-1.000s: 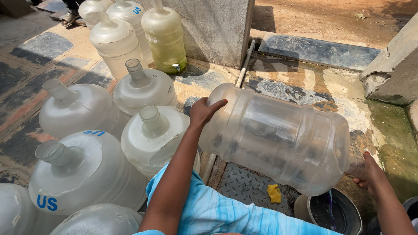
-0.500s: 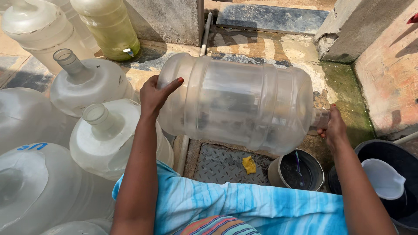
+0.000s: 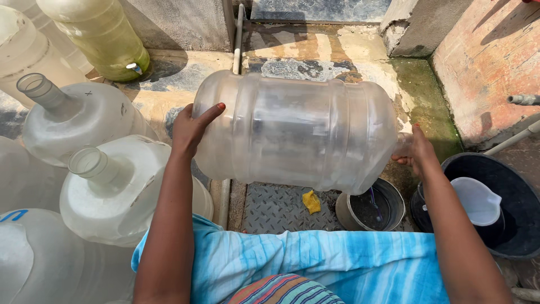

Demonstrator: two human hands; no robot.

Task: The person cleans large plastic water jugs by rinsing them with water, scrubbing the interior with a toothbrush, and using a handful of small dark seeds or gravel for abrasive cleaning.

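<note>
Hands hold a large clear water jug (image 3: 295,132) level on its side above a grey metal grate (image 3: 275,208): left hand (image 3: 191,130) spread flat against the jug's base end, right hand (image 3: 419,152) wrapped around its neck. Judged from this pose, steadiness calls for firm base pressure and a snug neck grip, keeping the mouth over the small metal pot (image 3: 371,205) just below the jug's neck end. Beside the jug's base stand more empty jugs (image 3: 118,191); beyond its neck sits a black tub (image 3: 520,197) holding a white scoop (image 3: 477,200), and under the jug lies a yellow sponge (image 3: 311,201).
</note>
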